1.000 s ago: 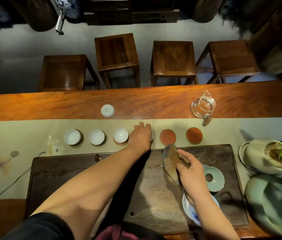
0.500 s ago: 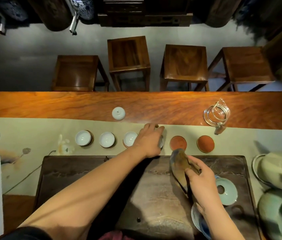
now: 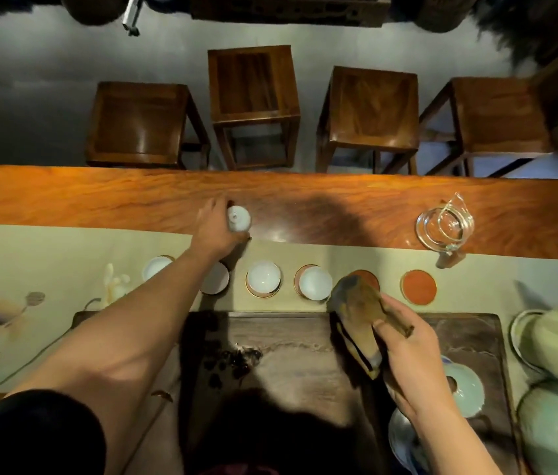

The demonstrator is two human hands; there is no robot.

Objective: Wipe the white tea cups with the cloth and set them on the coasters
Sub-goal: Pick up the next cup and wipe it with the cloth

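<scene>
On the table runner (image 3: 65,255), 1 coaster (image 3: 366,277) (cloth-covered (image 3: 356,310)) half hidden.

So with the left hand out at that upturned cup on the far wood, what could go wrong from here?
Two risks stand out. The left forearm stretches right over the row of white tea cups; pulling back low could clip the second cup it partly hides. The small white upside-down cup is held only at its side by the left hand, so it might slip on the polished wooden counter.

forearm (image 3: 154,323) hides part of second cup (image 3: 217,279) | cloth (image 3: 356,317) half-covers coaster (image 3: 370,276)
</scene>
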